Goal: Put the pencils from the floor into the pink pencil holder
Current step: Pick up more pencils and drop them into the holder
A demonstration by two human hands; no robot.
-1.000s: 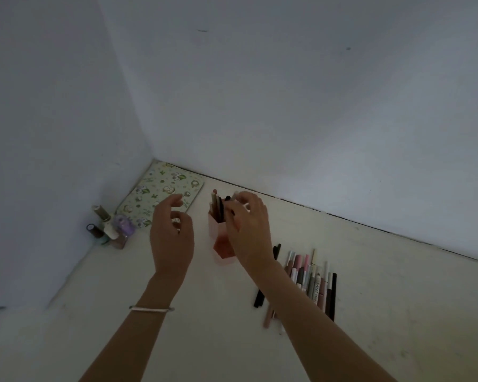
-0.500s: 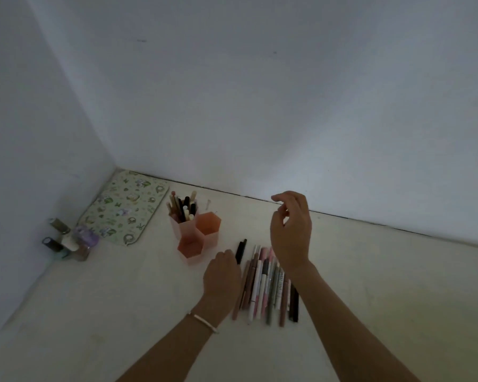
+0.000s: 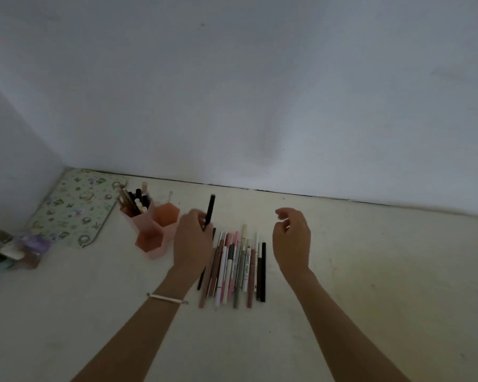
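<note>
Left hand: the left hand [image 3: 191,245] pinches a black pencil [image 3: 210,212] near its lower end, the pencil standing almost upright above the row on the floor; a pale bracelet [image 3: 166,299] circles the wrist.
Right hand: the right hand [image 3: 291,238] hangs over the right side of the row, fingers loosely curled and apart, holding nothing.
Pencils on the floor: the row of pencils [image 3: 238,267] lies side by side between the two hands, black ones at its right edge; the left hand covers the upper ends of the leftmost ones.
Pink pencil holder: the pink pencil holder [image 3: 156,230] stands just left of the left hand, made of hexagonal cups; the rear-left cup holds several pencils, the other two show none.
Around: a patterned mat [image 3: 75,208] lies in the corner behind the holder; small bottles [image 3: 14,248] cluster by the left wall, blurred.
Surface and room: a pale cream floor [image 3: 370,271] meets plain white walls [image 3: 260,92]; the light is dim.
</note>
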